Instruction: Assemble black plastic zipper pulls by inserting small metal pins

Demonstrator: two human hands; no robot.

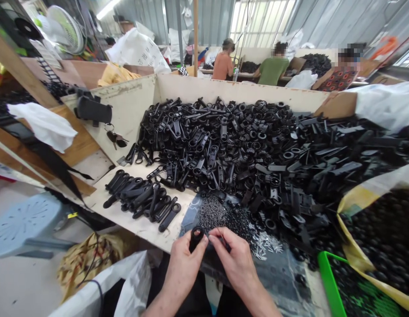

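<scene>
My left hand (186,264) is closed around a black ring-ended plastic piece (196,237), its ring pointing up. Beside it, my right hand (236,255) pinches with thumb and fingers close to that piece; what it holds, if anything, is too small to make out. Just beyond the hands lie a heap of tiny grey parts (211,212), small black parts (239,220) and loose silver pins (266,243). Left of them, several similar black ring-ended pieces (170,215) rest in a group at the table edge.
A big heap of black plastic parts (204,141) fills the bench behind. On the right stand a yellow-white sack (356,207) of black balls and a green tray (330,281). Keys (116,138) hang on the left panel; a blue stool (26,220) stands below. Several people sit farther back.
</scene>
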